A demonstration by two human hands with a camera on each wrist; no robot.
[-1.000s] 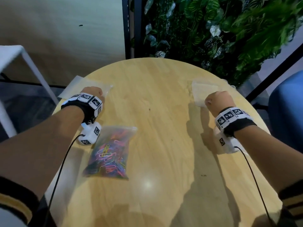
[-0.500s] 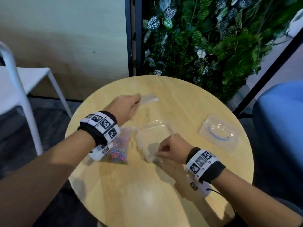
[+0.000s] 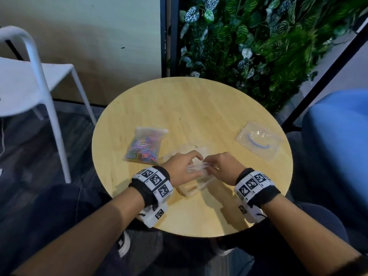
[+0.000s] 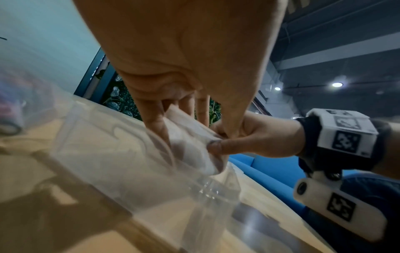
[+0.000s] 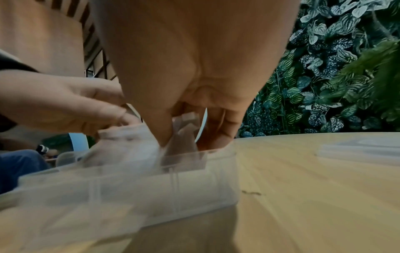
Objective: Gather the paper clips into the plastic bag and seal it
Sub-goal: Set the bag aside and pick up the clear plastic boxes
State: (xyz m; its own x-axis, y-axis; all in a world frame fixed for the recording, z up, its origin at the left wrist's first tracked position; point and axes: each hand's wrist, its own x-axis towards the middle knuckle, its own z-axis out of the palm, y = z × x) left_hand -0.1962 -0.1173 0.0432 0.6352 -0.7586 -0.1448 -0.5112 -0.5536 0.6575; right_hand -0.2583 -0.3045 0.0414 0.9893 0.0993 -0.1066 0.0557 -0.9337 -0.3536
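Plastic bag (image 3: 198, 167) pinched, seemingly, between left hand (image 3: 180, 168) and right hand (image 3: 224, 166).

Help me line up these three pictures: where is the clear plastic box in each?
Head: clear plastic box near the table's near edge, under both hands.
Left wrist: lower centre.
Right wrist: lower left.
Shared landmark: wooden table.
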